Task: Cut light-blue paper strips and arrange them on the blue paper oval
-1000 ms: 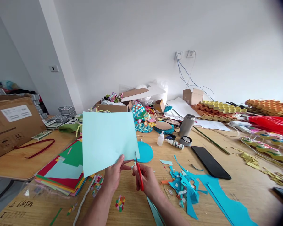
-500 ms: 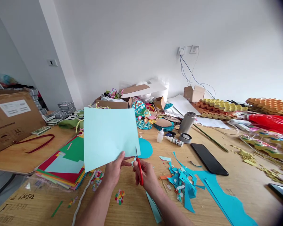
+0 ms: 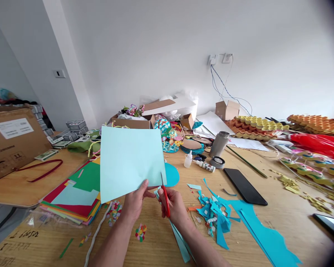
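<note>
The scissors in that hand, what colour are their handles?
The scissors' handles are red. It shows best in the head camera's view.

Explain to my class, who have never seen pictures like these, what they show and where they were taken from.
There is no machine here: a person works with two bare hands. Every picture comes from one camera worn on the head, looking forward and down.

The left hand holds a pale blue-green sheet of paper by its lower edge. The right hand holds red-handled scissors, their blades at the sheet's lower right corner.

On the wooden table lie a stack of coloured paper, bright blue paper scraps, a black flat rectangular device and a grey metal flask, standing upright.
</note>
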Available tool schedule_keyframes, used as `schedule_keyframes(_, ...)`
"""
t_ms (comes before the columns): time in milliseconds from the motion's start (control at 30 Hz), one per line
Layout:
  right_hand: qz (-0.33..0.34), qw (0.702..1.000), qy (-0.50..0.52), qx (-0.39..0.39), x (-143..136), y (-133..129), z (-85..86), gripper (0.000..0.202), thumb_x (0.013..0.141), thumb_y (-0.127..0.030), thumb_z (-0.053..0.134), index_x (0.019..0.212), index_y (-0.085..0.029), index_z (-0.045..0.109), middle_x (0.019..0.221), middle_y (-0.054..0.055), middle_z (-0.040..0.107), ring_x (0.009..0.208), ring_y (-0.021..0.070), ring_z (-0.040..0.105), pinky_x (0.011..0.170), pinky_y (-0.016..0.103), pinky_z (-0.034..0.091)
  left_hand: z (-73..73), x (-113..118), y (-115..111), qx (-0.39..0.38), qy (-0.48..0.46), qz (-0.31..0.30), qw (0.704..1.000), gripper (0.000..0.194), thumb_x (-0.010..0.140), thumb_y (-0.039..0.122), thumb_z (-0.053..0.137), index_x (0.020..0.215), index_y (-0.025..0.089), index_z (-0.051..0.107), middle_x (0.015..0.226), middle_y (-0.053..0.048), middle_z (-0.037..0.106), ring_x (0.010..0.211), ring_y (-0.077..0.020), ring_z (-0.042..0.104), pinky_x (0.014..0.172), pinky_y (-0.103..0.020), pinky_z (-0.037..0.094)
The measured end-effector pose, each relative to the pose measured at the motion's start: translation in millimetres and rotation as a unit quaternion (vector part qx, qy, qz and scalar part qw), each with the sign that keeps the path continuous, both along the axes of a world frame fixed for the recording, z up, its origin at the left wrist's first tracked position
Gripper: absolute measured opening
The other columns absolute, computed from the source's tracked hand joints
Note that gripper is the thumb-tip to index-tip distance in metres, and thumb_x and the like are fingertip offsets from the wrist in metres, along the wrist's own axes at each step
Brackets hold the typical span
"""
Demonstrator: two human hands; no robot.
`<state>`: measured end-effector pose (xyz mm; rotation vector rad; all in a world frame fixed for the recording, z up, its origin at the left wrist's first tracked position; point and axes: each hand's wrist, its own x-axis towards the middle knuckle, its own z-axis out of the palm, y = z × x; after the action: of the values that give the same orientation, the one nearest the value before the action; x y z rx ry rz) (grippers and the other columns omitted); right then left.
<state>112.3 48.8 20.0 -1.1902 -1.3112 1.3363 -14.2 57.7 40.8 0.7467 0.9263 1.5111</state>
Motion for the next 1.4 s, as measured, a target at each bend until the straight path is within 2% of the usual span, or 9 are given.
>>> schedule_keyframes(400,-0.001,1.000,-0.001,-0.001,2,-1,11.8,0.064,0.066,-0.082,0.047,0.062,-0.018,0.048,0.038,-0.006,0.048,0.030,0.0072,0.043,0.032,0.017,0.029,-1.0,1,0,0.008,0.016,-0.010,1.000,0.057,0.064,0.032,0.079,0.114,0.015,0.059,0.097,-0.008,0.070,0.075,-0.0247,0.072,0.046,-0.025,0.056)
schedule_keyframes(733,-0.004,1.000,0.005,0.014,4,-1,12.7,0.062,0.067,-0.080,0.050,0.061,-0.019,0.047,0.037,-0.006,0.047,0.029,0.0069,0.042,0.032,0.018,0.029,-0.7,3,-2,-0.015,-0.002,-0.009,1.000,0.043,0.063,0.027,0.081,0.099,0.014,0.062,0.084,-0.003,0.069,0.068,-0.0213,0.070,0.046,-0.024,0.055)
schedule_keyframes(1000,-0.023,1.000,-0.003,0.008,2,-2,12.0,0.063,0.066,-0.083,0.048,0.059,-0.020,0.046,0.036,-0.006,0.044,0.029,0.0076,0.040,0.031,0.019,0.030,-0.7,4,-2,-0.010,0.003,-0.011,1.000,0.054,0.062,0.029,0.081,0.110,0.015,0.060,0.102,-0.009,0.069,0.071,-0.0235,0.071,0.044,-0.026,0.055)
schedule_keyframes(1400,-0.023,1.000,-0.008,0.005,6,-2,18.2,0.062,0.069,-0.079,0.049,0.059,-0.018,0.048,0.037,-0.005,0.048,0.029,0.0087,0.045,0.033,0.019,0.029,-1.4,5,-3,-0.016,0.009,-0.014,1.000,0.055,0.061,0.030,0.082,0.110,0.014,0.060,0.100,-0.009,0.070,0.074,-0.0248,0.072,0.044,-0.026,0.056)
